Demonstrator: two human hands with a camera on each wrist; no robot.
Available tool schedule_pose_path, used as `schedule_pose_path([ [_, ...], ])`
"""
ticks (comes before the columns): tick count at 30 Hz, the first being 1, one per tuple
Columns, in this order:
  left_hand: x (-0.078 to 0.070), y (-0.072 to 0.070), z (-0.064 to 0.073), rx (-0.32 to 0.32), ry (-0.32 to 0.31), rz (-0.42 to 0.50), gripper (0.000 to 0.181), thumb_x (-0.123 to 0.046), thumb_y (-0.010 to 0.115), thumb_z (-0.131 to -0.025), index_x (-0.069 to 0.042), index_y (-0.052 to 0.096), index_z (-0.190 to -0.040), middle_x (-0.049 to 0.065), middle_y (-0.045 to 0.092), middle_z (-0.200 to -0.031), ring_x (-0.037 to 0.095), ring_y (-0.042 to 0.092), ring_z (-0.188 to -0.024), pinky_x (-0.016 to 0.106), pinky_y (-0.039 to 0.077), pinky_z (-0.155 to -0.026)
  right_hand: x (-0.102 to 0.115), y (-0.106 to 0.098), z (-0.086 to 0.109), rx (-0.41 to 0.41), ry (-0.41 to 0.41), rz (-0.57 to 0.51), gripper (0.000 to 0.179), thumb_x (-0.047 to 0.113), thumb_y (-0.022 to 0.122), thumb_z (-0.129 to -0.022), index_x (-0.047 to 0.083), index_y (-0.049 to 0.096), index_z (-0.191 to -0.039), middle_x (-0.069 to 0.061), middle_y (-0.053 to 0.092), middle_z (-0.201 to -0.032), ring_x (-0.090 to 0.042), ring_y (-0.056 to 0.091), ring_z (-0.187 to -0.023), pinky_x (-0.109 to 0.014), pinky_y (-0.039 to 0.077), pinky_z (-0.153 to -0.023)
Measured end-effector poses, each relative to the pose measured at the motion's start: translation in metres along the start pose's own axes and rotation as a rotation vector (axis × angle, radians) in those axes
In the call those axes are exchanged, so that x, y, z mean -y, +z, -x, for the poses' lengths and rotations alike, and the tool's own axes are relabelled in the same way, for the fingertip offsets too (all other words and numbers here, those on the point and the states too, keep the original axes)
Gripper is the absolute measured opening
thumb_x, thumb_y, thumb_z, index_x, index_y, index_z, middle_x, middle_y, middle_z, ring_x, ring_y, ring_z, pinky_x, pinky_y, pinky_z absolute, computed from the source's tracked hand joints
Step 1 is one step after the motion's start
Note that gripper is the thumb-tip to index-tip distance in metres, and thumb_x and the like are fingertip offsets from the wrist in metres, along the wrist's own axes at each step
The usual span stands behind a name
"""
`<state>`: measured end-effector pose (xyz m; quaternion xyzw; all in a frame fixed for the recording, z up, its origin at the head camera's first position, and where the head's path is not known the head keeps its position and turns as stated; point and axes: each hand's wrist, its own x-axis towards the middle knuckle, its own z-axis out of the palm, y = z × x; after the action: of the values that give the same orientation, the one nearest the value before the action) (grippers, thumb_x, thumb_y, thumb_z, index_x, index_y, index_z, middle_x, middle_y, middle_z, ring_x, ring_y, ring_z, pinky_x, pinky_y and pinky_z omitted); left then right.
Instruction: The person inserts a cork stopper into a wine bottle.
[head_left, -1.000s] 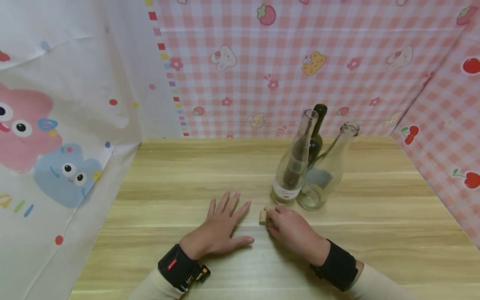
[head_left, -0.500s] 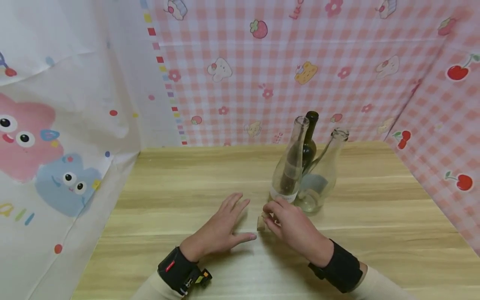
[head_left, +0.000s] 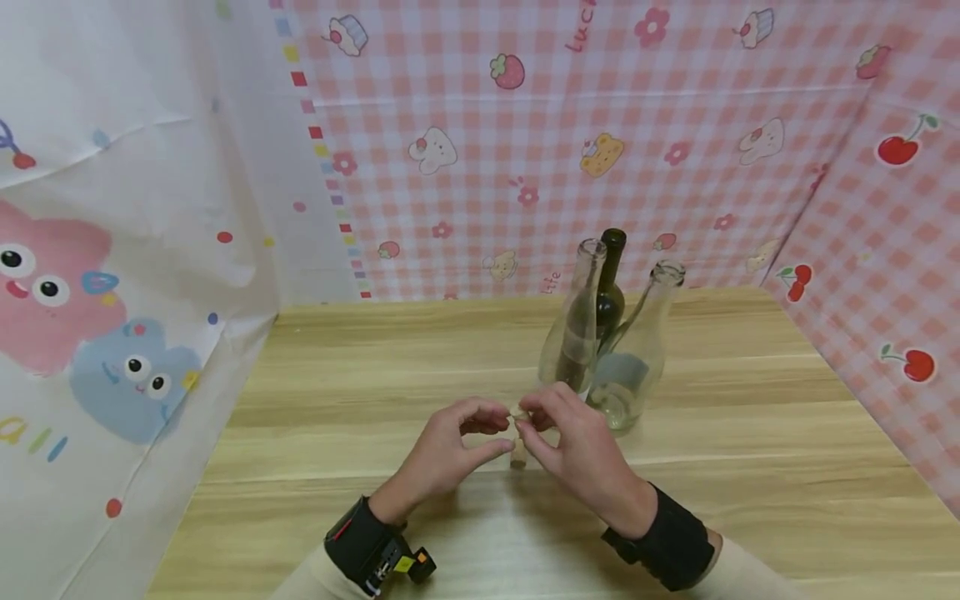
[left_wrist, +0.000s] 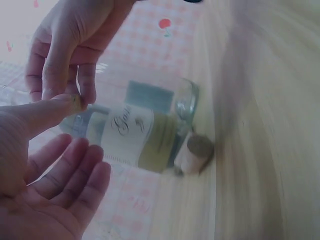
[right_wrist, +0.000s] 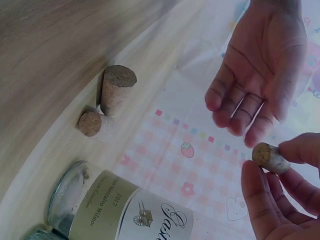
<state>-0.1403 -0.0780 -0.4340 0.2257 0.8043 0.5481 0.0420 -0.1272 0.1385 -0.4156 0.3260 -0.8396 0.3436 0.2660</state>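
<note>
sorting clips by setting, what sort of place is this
Perhaps a makeshift filming corner: printed sheets on three sides of a wooden table, with wrist cameras worn.

Dark bottle (head_left: pixel 611 287) partly hidden by clear bottles (head_left: pixel 564 350), front label (left_wrist: pixel 125 134) blurred in left wrist view, pinched cork (right_wrist: pixel 271 158) partly covered in head view, right hand (right_wrist: pixel 282 206) cut off by right wrist view's edge, sleeves (head_left: pixel 742 573) cropped below.
</note>
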Motion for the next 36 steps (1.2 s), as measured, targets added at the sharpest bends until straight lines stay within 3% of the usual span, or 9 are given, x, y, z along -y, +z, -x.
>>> schedule_pose_path([
  [6,-0.003,0.005,-0.003,0.008,-0.043,0.223,0.029,-0.012,0.079,-0.093,-0.007,0.069,-0.119,0.013,0.073,-0.117,0.016,0.071,-0.104,0.029,0.060,-0.094,0.004,0.000,0.000,-0.024,0.032,-0.055,0.029,0.000,0.081,-0.088,0.007,0.066,-0.112,-0.003,0.065,-0.103,-0.011,0.071,-0.086,-0.019,0.060,-0.075],
  [12,-0.005,0.011,-0.005,-0.023,-0.016,0.304,0.026,-0.003,0.077,-0.093,0.001,0.067,-0.116,0.021,0.072,-0.114,0.007,0.071,-0.099,0.023,0.060,-0.091,0.006,0.002,0.000,-0.049,0.032,-0.083,0.031,0.001,0.081,-0.088,0.006,0.066,-0.114,-0.005,0.066,-0.106,-0.013,0.071,-0.087,-0.018,0.059,-0.076],
  [25,-0.008,0.016,-0.006,-0.066,-0.018,0.284,0.025,-0.001,0.075,-0.092,0.003,0.065,-0.115,0.022,0.068,-0.111,0.007,0.068,-0.098,0.024,0.061,-0.091,0.007,0.004,0.002,-0.061,0.044,-0.105,0.030,0.001,0.081,-0.088,0.007,0.066,-0.113,-0.003,0.066,-0.104,-0.013,0.070,-0.087,-0.020,0.060,-0.075],
  [36,-0.006,0.015,-0.004,-0.103,0.019,0.148,0.022,-0.007,0.078,-0.093,-0.007,0.069,-0.113,0.010,0.072,-0.108,0.013,0.070,-0.100,0.028,0.060,-0.094,0.004,0.001,0.001,-0.053,0.038,-0.088,0.034,0.004,0.084,-0.086,0.007,0.066,-0.114,-0.004,0.066,-0.106,-0.016,0.069,-0.089,-0.027,0.062,-0.075],
])
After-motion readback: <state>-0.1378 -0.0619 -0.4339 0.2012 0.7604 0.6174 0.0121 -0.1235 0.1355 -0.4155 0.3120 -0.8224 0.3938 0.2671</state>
